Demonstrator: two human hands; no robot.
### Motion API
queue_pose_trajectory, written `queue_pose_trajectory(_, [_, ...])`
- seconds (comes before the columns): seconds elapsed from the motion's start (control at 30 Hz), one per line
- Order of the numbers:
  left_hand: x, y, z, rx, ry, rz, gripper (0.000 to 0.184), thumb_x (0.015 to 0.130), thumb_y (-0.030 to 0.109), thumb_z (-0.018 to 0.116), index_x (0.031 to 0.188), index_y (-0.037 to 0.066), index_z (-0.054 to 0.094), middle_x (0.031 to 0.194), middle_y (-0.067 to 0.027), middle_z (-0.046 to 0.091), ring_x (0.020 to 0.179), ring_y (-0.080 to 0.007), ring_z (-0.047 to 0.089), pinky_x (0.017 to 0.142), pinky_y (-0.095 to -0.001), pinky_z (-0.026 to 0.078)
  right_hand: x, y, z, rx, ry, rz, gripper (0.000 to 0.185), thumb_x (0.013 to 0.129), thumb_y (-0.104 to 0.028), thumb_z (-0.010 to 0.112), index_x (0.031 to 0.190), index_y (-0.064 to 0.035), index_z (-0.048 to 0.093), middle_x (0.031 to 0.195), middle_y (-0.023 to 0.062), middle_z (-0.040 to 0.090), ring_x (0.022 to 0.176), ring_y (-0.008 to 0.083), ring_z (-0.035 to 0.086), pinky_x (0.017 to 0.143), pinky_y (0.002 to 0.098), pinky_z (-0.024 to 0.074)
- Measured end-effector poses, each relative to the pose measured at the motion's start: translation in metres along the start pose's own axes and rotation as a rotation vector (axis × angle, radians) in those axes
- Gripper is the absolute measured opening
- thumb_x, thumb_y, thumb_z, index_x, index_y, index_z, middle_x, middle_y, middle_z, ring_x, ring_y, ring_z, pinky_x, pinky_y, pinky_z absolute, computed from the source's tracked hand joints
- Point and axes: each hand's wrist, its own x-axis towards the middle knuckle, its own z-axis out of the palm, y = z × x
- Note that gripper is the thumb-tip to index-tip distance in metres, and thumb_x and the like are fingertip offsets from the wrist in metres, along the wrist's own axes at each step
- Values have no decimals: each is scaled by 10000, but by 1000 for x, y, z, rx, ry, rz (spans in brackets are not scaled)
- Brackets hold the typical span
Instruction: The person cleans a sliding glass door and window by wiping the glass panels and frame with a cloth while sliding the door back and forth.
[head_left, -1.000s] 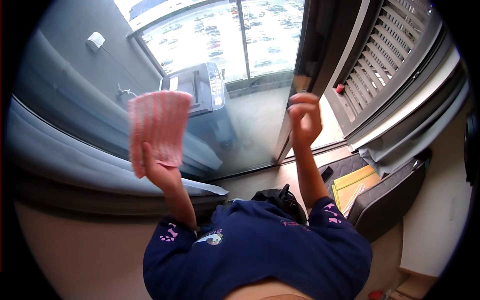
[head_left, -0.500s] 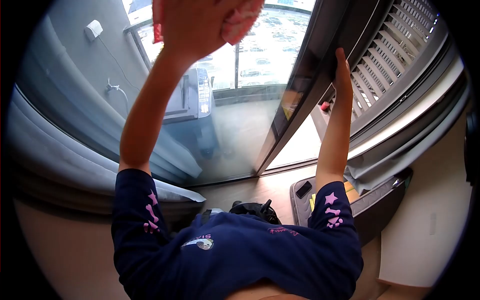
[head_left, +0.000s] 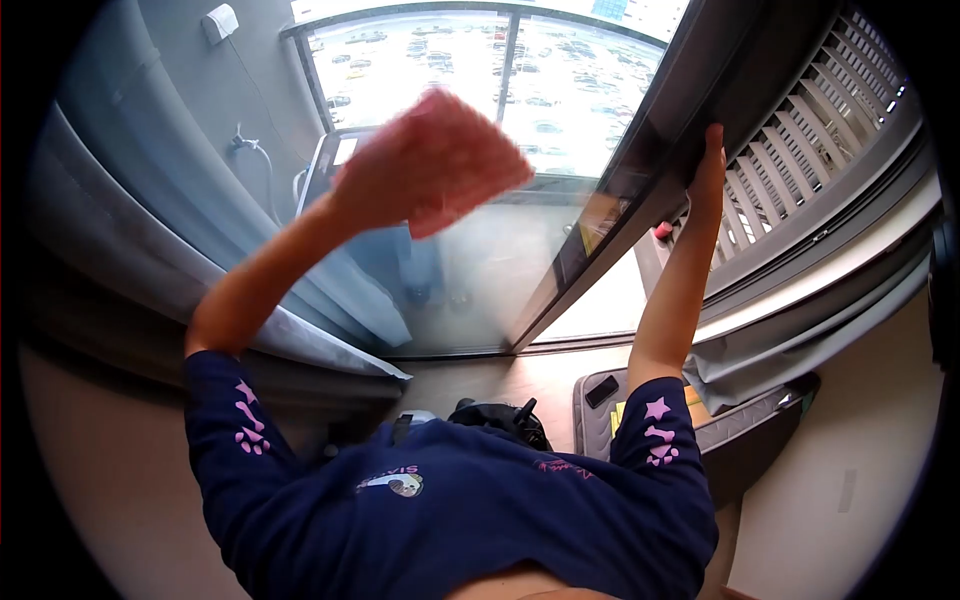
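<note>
- A pale curtain (head_left: 140, 215) hangs on the left side.
- The left hand (head_left: 382, 180) is up high and holds the pink cloth (head_left: 468, 165). Both look blurry.
- The pink cloth is in front of the glass door (head_left: 490, 265). I can't tell if they touch.
- A black phone (head_left: 601, 391) lies on a grey padded thing (head_left: 590, 430).
- The right hand (head_left: 708, 172) is at the dark door frame (head_left: 655, 185). Its fingers are mostly hidden, so I can't tell if they grip.
- Slats (head_left: 800, 150) are on the right.
</note>
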Motion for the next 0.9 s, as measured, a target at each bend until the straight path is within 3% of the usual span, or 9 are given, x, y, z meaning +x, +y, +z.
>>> queue_pose_trajectory(0.17, [33,-216,-78,162,565,-521,368,808,200,519,1162,101,532,1270,-122,427,1164,-321,386,961,-431,261,-4,0,3,64,-18,-5,877,719,-627,529,1244,55,360,1213,131,464,1099,220,454,952,302,335])
queue_pose_trajectory(0.33, [36,-127,-50,343,327,-708,429,812,211,483,1222,87,457,1292,-143,387,1227,-324,295,1022,-447,171,-6,3,8,75,-28,6,865,731,-615,522,1262,44,342,1241,134,443,1131,232,431,971,317,319])
queue_pose_trajectory(0.4, [24,-38,-6,-56,296,-685,423,772,246,617,1169,181,487,1207,-22,471,1162,-241,393,941,-440,306,-4,7,7,84,-18,-4,871,729,-621,519,1268,38,336,1252,128,434,1139,232,421,973,312,314])
queue_pose_trajectory(0.5, [-20,122,28,-256,-38,-361,493,816,294,446,1294,200,375,1344,1,343,1278,-184,238,1055,-416,120,-9,5,10,78,9,24,859,742,-609,518,1276,37,328,1254,126,430,1146,230,409,981,300,294])
queue_pose_trajectory(0.57, [-67,185,36,-161,-435,240,574,835,304,357,1373,181,199,1419,42,196,1314,-117,141,1082,-315,81,-8,6,12,95,8,42,851,751,-604,512,1278,37,325,1254,125,429,1144,227,411,981,297,294])
queue_pose_trajectory(0.6, [-117,224,53,-371,-433,154,572,829,286,377,1364,155,221,1410,31,222,1313,-124,154,1081,-292,91,-8,4,12,100,10,45,847,756,-601,509,1279,38,323,1254,125,429,1143,226,412,980,295,293])
queue_pose_trajectory(0.7, [-127,160,21,166,-352,265,536,842,282,380,1356,197,251,1418,55,197,1314,-104,140,1086,-287,80,-4,8,8,64,18,26,828,771,-596,492,1285,30,321,1267,121,419,1143,218,414,974,292,303])
queue_pose_trajectory(0.8, [-150,79,-4,-258,-264,-393,514,832,293,456,1321,199,326,1346,15,354,1293,-194,234,1075,-422,101,-6,7,14,68,40,21,830,771,-601,485,1282,33,325,1263,125,422,1139,217,417,968,287,307])
queue_pose_trajectory(0.9, [-158,-17,-26,-144,415,-1008,375,893,287,399,1212,101,467,1304,-145,390,1227,-305,334,1033,-458,201,-11,-2,10,80,27,-20,839,757,-611,498,1269,35,343,1225,120,454,1116,222,435,957,286,319])
